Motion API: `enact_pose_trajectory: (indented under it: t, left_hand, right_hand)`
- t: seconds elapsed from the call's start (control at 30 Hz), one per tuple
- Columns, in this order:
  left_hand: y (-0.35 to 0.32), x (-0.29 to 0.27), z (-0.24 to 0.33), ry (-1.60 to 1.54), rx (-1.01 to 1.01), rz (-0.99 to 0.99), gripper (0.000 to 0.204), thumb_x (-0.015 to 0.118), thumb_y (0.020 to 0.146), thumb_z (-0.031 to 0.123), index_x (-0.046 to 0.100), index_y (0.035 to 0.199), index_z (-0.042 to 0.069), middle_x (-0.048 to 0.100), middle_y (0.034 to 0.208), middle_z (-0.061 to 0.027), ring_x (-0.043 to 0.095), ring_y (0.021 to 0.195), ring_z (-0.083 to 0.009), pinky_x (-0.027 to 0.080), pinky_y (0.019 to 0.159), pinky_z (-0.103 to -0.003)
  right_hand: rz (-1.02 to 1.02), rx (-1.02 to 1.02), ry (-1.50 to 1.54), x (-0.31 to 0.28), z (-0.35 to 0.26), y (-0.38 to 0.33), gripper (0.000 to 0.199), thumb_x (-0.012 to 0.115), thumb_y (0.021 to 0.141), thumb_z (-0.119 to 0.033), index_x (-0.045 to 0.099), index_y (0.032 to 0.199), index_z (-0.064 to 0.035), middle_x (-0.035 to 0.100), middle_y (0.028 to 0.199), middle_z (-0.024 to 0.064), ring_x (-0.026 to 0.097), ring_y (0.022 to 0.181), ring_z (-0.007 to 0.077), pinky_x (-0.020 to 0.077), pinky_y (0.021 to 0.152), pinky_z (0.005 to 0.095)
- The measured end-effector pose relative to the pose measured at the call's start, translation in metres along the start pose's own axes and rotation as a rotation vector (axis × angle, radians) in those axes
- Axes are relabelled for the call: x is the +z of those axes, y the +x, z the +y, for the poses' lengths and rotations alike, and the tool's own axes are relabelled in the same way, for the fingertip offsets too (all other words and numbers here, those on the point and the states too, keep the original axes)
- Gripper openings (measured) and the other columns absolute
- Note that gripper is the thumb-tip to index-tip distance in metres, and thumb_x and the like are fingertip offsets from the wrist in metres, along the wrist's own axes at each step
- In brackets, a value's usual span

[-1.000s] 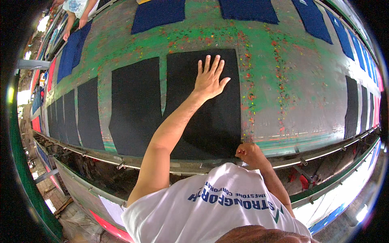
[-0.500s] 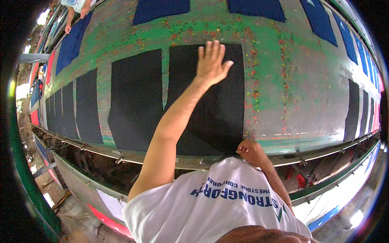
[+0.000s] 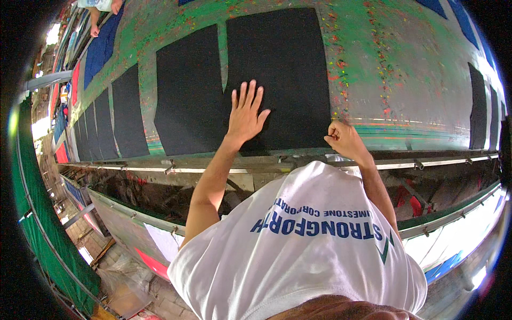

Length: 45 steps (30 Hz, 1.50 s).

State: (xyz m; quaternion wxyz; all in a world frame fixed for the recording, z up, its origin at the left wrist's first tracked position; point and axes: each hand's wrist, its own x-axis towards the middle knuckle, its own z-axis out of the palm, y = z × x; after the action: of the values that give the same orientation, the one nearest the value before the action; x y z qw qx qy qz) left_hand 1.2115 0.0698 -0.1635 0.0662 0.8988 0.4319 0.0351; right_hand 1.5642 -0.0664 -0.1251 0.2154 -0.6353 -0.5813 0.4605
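Note:
My left hand (image 3: 246, 114) lies flat with fingers spread on a black fabric panel (image 3: 282, 58), over its left part. That panel is spread smooth on a long paint-stained table (image 3: 405, 96). At the panel's near right corner my right hand (image 3: 345, 141) is curled closed, its fingertips against the fabric's edge. Whether it pinches anything is hidden. Another black fabric panel (image 3: 186, 90) lies to the left, with a narrow wedge of table showing between the two.
More black panels (image 3: 129, 114) line up farther left, others (image 3: 478, 106) at the far right. Blue panels (image 3: 104, 50) lie along the far side. A person's hand (image 3: 95, 31) shows at the far left. A metal rail (image 3: 256, 163) borders the near edge.
My left hand has slid from the panel's far edge toward me, staying flat on it. My right hand stays closed at the near right corner. The view has tilted nearer.

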Motion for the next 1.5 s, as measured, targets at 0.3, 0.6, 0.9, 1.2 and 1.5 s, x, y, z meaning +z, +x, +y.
enact_pose_trajectory:
  t: [0.3,0.6,0.9,1.2,1.5]
  left_hand:
    - [-0.039,0.005,-0.009,0.082,-0.180,0.075,0.076,0.041,0.113,0.055,0.033,0.167,0.002,0.019,0.178,-0.0206,0.013,0.165,-0.0444,0.011,0.131,-0.065]
    - [0.116,0.018,0.027,0.054,-0.002,0.098,0.079,0.043,0.109,0.064,0.037,0.167,0.011,0.026,0.176,-0.0174,0.020,0.163,-0.0462,0.015,0.130,-0.068]
    - [0.047,0.021,0.186,-0.121,0.529,-0.032,0.082,0.054,0.103,0.063,0.042,0.164,0.009,0.030,0.175,-0.0169,0.019,0.164,-0.0396,0.013,0.132,-0.062]
    - [0.109,0.035,0.163,-0.159,-0.019,0.127,0.082,0.054,0.107,0.052,0.032,0.165,-0.003,0.021,0.175,-0.0288,0.017,0.161,-0.0537,0.017,0.126,-0.072]
    - [0.182,0.046,0.190,0.059,-0.397,0.047,0.080,0.032,0.111,0.064,0.026,0.171,0.011,0.016,0.180,-0.0135,0.013,0.163,-0.0491,0.009,0.127,-0.073]
  right_hand:
    - [-0.083,0.061,0.036,-0.001,0.006,0.000,0.025,0.081,0.093,-0.016,0.061,0.090,-0.0017,0.068,0.074,0.0106,0.069,0.065,0.0201,0.0537,0.063,0.0380]
    - [-0.010,0.109,0.217,0.002,0.012,0.000,0.028,0.083,0.094,-0.016,0.059,0.086,-0.0029,0.062,0.071,0.0022,0.062,0.062,0.0104,0.0508,0.056,0.0323]
    - [0.047,0.033,0.243,-0.012,0.040,-0.049,0.031,0.086,0.091,-0.022,0.061,0.085,-0.0050,0.058,0.074,0.0004,0.050,0.069,0.0085,0.0446,0.061,0.0311]
    - [0.039,0.039,0.318,-0.090,0.079,-0.102,0.030,0.085,0.093,-0.022,0.061,0.087,-0.0056,0.055,0.073,-0.0026,0.048,0.068,0.0068,0.0410,0.059,0.0295]
    - [-0.080,-0.054,0.208,-0.168,0.108,-0.132,0.029,0.084,0.091,-0.023,0.063,0.090,-0.0026,0.064,0.076,0.0058,0.059,0.071,0.0140,0.0497,0.066,0.0350]
